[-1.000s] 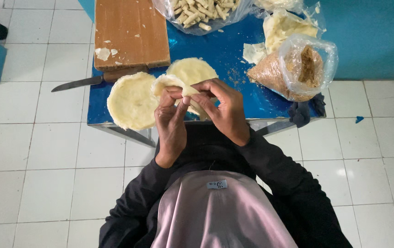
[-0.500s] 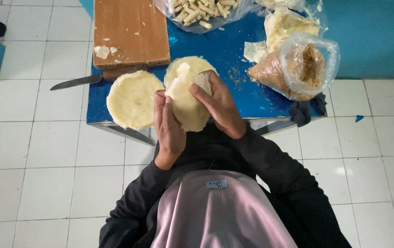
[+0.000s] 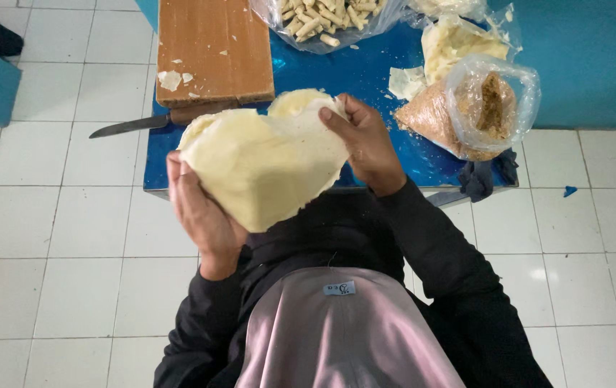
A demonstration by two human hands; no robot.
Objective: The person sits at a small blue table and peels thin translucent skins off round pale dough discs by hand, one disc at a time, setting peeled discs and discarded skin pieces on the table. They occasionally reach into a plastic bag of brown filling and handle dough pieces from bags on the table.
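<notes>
Fingers (image 3: 333, 118) of both hands are clamped on the pale dough sheet (image 3: 265, 165): left hand (image 3: 204, 215) at 8 o'clock, right hand (image 3: 369, 147) at 2, seemingly equally near.

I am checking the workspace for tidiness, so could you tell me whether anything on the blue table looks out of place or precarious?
The knife lies with its blade poking out past the edge of the blue table, over the floor. Pale scraps are scattered on the wooden board. The left hand and right hand hold a thin pale sheet.
</notes>
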